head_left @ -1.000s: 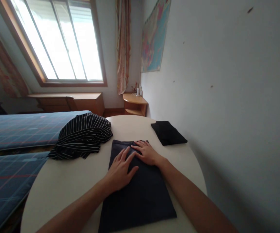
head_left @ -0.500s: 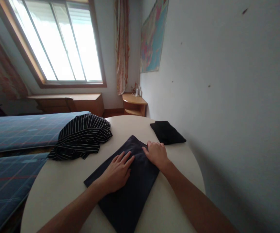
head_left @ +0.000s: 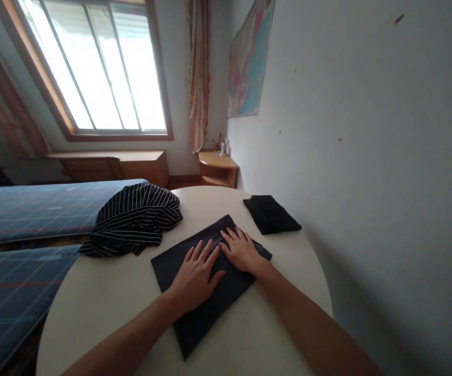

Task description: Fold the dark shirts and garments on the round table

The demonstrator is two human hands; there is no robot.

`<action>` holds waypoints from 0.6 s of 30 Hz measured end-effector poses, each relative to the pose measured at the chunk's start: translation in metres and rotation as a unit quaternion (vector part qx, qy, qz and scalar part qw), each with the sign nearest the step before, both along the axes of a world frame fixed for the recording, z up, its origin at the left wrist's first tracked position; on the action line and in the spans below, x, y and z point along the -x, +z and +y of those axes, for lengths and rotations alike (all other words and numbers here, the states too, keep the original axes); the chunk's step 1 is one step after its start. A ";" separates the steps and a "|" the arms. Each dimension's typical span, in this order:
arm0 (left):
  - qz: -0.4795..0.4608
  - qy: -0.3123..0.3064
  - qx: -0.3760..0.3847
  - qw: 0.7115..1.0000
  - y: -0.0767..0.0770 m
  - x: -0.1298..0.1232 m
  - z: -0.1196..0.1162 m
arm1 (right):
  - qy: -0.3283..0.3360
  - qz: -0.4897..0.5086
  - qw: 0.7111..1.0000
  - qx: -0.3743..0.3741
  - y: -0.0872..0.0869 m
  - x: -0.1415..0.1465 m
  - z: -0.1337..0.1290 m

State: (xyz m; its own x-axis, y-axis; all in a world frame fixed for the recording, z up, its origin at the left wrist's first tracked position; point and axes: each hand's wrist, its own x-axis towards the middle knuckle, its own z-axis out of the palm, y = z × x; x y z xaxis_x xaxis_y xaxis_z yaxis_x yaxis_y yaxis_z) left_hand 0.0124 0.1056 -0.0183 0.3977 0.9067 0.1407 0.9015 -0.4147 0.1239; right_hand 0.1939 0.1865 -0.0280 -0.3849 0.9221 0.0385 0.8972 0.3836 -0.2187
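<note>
A dark navy folded cloth (head_left: pixel 226 292), possibly a garment, lies flat on the round white table (head_left: pixel 93 313) in front of me. My left hand (head_left: pixel 197 277) rests palm down on its left middle part, fingers spread. On its upper right part lies my right hand (head_left: pixel 242 249), also flat with the fingers apart. The two hands are close together, and parts of the cloth are hidden beneath them. Beyond my right hand sits a smaller folded black cloth (head_left: pixel 272 214). A rumpled black garment with white stripes (head_left: pixel 134 222) is at the table's far left edge.
Blue plaid mattresses (head_left: pixel 34 214) stand beside the table on the left, partly under the striped garment. A white wall (head_left: pixel 386 209) runs along the right side. Behind the table are a wooden corner shelf (head_left: pixel 218 159) and a desk (head_left: pixel 143 164) below the window.
The navy cloth has turned on the table, and its near corner has moved away from me. My right hand has slid left, closer to my left hand, and its fingers have spread.
</note>
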 end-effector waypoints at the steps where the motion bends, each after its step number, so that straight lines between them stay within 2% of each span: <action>1: -0.007 -0.013 0.013 1.000 -0.001 -0.001 -0.003 | -0.024 0.000 1.000 0.000 0.000 -0.001 0.000; 6: -0.012 -0.089 0.065 0.994 -0.006 0.002 -0.004 | -0.109 0.015 0.994 -0.018 0.003 -0.011 0.001; 11: -0.029 -0.102 0.055 0.993 -0.007 0.007 0.000 | -0.146 0.027 0.987 -0.061 0.007 -0.025 0.009; 13: -0.030 -0.114 0.048 0.992 -0.006 0.007 0.000 | -0.159 0.029 0.985 -0.067 0.008 -0.029 0.012; 18: -0.022 -0.196 0.063 0.978 0.005 0.006 -0.002 | -0.213 0.020 0.976 -0.039 0.011 -0.036 0.019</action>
State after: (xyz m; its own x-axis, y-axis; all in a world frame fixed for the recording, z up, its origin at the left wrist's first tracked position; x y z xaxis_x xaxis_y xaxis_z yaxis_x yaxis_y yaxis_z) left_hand 0.0060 0.1033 -0.0129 0.7142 0.6971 0.0634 0.6688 -0.7064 0.2317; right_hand 0.2303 0.2052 -0.0169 0.0367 0.9918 0.1226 0.9705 -0.0061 -0.2412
